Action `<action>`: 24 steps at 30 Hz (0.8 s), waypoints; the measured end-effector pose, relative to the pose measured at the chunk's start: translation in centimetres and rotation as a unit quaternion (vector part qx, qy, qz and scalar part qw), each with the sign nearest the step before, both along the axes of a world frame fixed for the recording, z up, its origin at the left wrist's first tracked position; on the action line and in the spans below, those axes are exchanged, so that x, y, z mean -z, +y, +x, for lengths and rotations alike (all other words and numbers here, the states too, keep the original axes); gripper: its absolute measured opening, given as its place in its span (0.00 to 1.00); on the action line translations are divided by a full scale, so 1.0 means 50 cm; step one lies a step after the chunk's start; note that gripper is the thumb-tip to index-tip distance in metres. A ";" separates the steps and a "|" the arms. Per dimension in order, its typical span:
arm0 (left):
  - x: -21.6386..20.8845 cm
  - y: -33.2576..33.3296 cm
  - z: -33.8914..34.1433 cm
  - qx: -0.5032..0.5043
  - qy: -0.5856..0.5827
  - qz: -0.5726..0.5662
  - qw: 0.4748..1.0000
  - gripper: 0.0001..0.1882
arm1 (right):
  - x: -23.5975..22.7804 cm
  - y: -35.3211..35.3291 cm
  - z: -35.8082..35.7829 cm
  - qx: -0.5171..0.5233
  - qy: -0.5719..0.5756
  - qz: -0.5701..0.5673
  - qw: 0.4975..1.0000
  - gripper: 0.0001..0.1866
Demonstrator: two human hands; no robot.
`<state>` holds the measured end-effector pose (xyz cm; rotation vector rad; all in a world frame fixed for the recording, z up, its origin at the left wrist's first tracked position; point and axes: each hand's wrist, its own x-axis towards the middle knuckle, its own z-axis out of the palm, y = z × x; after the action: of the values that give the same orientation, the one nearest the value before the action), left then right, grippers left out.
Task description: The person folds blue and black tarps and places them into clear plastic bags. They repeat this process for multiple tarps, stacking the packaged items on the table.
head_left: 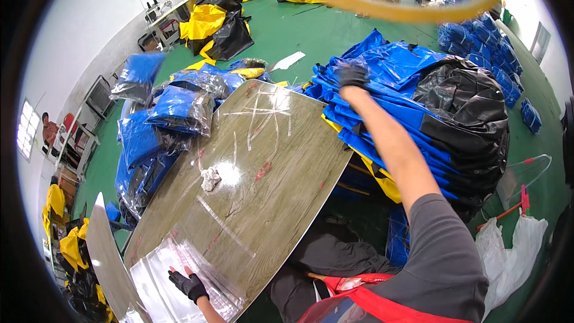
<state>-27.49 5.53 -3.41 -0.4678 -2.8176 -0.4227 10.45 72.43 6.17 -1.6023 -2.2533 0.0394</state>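
Observation:
My left hand (190, 286), in a black fingerless glove, lies on a stack of clear plastic bags (156, 278) at the table's near left corner. Its fingers are stretched out and it grips nothing. My right arm reaches far out to a big heap of folded blue and black tarpaulin sheets (400, 75) beside the table. At the heap's far left edge my right hand (353, 76), also gloved in black, is smeared by motion. Whether its fingers hold the blue sheet cannot be seen. A crumpled whitish wad (210, 179) sits mid-table.
Blue sheets packed in clear bags (182, 107) pile up past the table's (287, 173) left edge; one blurred pack (139, 75) shows above them. Bundled blue packs (478, 39) stand far right. Black and yellow sheets (218, 27) lie on the green floor. A white plastic bag (511, 251) hangs at right.

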 end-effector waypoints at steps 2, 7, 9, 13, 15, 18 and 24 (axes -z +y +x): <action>0.016 0.010 0.001 0.104 -0.019 0.105 0.989 0.33 | 0.034 0.027 0.187 0.054 -0.040 -0.090 0.994 0.25; -0.073 0.203 0.096 0.308 -0.277 0.238 0.878 0.23 | -0.057 -0.150 0.240 -0.002 0.084 0.161 0.983 0.20; -0.083 0.293 0.137 0.269 -0.475 0.338 0.767 0.25 | -0.087 -0.315 0.255 -0.133 0.097 0.273 0.948 0.15; -0.140 0.495 0.235 0.387 -0.630 0.330 0.587 0.40 | -0.127 -0.605 0.337 -0.311 0.062 0.130 0.939 0.10; -0.185 0.611 0.286 0.424 -0.684 0.317 0.502 0.47 | -0.132 -0.679 0.370 -0.361 0.022 0.098 0.927 0.11; -0.288 0.745 0.391 0.388 -0.733 0.248 0.501 0.53 | -0.130 -0.738 0.411 -0.435 -0.023 0.035 0.899 0.13; -0.173 0.885 0.360 0.502 -0.641 0.326 0.480 0.42 | -0.001 -0.846 0.348 -0.629 0.000 -0.106 0.770 0.15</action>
<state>-9.48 49.78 5.21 -2.3079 -2.2472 -2.9683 27.87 30.12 6.22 0.1371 -2.9202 0.6396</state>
